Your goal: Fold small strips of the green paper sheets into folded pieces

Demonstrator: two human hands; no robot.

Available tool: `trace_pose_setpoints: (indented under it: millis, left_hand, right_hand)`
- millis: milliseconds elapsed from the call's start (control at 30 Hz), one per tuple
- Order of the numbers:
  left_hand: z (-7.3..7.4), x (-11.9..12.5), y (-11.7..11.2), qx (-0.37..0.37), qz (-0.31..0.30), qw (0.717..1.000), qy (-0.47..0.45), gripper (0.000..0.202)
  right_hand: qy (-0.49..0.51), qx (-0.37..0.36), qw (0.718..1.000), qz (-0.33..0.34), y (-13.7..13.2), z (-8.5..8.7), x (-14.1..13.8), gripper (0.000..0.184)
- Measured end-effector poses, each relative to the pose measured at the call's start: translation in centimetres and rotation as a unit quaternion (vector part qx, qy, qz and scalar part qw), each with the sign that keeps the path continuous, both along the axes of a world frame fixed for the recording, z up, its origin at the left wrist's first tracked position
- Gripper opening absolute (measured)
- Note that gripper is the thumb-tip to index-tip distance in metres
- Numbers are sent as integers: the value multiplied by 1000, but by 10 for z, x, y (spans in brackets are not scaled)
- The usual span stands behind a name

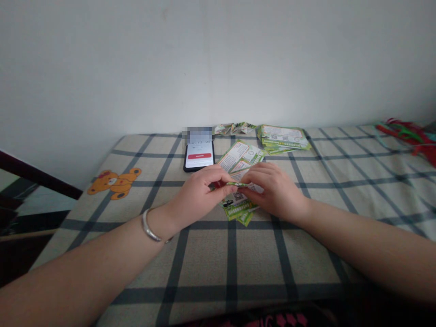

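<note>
My left hand (209, 184) and my right hand (272, 188) meet over the middle of the table. Between their thumbs and fingers they pinch a narrow folded paper card (237, 184), seen edge-on, green and white. Both hands are closed on it, one at each end. Below and behind it lie several loose printed cards (240, 154) with green borders, spread in an overlapping pile and partly hidden by my hands. A silver bangle (150, 227) circles my left wrist.
A phone (200, 156) with a lit screen lies left of the cards. Crumpled or folded cards (235, 128) stand by the wall. A neat stack of cards (284, 137) is at the back right. Red and green cloth or cord (415, 141) lies far right. A checked cloth (204, 263) covers the table.
</note>
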State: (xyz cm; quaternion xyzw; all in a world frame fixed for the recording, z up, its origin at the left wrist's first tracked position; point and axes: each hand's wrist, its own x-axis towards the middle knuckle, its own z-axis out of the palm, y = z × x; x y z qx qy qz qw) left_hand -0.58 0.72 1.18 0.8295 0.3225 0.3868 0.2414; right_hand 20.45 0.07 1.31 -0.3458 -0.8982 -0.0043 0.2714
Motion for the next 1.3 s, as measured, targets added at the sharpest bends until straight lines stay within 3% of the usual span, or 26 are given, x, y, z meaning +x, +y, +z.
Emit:
trace_pose_setpoints:
  millis: [167,433,600,733,933,1100,1300]
  left_hand:
    - [-3,-3,5,-51,-43,998,0,13]
    - [1,0,-4,118,-8,993,30,5]
    - [4,0,-6,125,23,991,35,10]
    - [4,0,-7,130,49,988,66,9]
    - [2,-1,-7,154,34,985,71,7]
    - [-1,-2,-5,156,48,984,69,20]
    - [1,-5,-7,191,29,973,123,14]
  right_hand:
    - [-15,25,999,37,-2,3,1,10]
    - [-35,1,999,19,0,2,2,9]
    - [-36,-8,999,-2,-1,0,-1,11]
    - [12,-37,999,-8,-4,1,-3,11]
    - [87,-89,992,8,-4,1,-2,5]
    - [159,-140,977,24,-1,1,-1,8]
    - [179,-155,969,67,-2,3,-1,8]
